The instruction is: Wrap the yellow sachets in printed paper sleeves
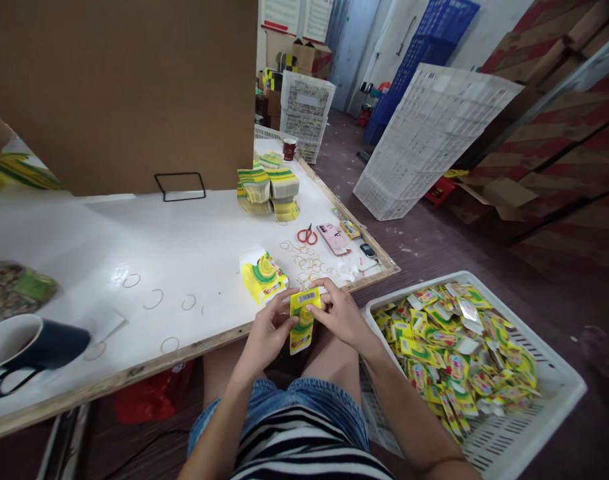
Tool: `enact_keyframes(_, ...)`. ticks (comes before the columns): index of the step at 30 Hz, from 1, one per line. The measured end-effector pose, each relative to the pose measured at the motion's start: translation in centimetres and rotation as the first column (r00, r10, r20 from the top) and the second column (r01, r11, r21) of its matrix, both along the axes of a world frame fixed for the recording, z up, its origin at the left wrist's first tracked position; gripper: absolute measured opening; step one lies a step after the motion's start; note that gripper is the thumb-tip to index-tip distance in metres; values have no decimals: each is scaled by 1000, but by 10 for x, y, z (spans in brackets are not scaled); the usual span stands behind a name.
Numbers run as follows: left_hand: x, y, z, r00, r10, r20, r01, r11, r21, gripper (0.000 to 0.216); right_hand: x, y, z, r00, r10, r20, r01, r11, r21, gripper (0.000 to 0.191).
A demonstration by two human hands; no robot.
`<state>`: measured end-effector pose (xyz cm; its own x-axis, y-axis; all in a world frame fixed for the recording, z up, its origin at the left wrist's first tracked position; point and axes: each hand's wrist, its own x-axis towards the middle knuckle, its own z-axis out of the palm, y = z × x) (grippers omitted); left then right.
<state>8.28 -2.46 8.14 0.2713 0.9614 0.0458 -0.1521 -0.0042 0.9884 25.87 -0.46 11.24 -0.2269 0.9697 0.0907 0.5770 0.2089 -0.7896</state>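
Observation:
A flat yellow printed box with a barcode near its top is held over my lap, at the table's front edge. My left hand pinches its left side between thumb and fingers. On the upper right, my right hand grips the same box, thumb on its face. Just beyond my left hand lies a stack of similar yellow packaging on the white table. Loose rubber bands are scattered behind my right hand.
At my right stands a white plastic crate filled with small yellow boxes. Red-handled scissors and a pink phone lie near the table's right edge. Bundled yellow packaging is further back. A dark mug sits at left.

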Motion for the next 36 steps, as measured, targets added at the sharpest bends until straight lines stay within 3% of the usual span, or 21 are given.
enact_keyframes(7,1,1,0,997,34,75,-30,998,-47,51,-9,-7,-5,999,-23,47,18,995,102,30)
enact_keyframes(13,5,1,0,999,40,-22,-40,999,-13,48,-12,-2,-12,975,-127,185,100,984,148,31)
enact_keyframes(19,5,2,-4,992,92,-81,-93,996,-1,49,-19,-2,-16,947,-149,284,108,982,157,33)
enact_keyframes(23,4,2,-5,990,106,-90,-108,994,-11,51,-17,0,-19,946,-143,292,101,983,156,33)
enact_keyframes(29,4,2,-6,996,77,-41,-79,996,-31,52,-4,4,-19,984,2,177,-20,995,100,37)
enact_keyframes(36,7,2,-6,991,99,-89,-100,995,-13,50,-10,3,-21,967,-125,220,107,990,93,38)
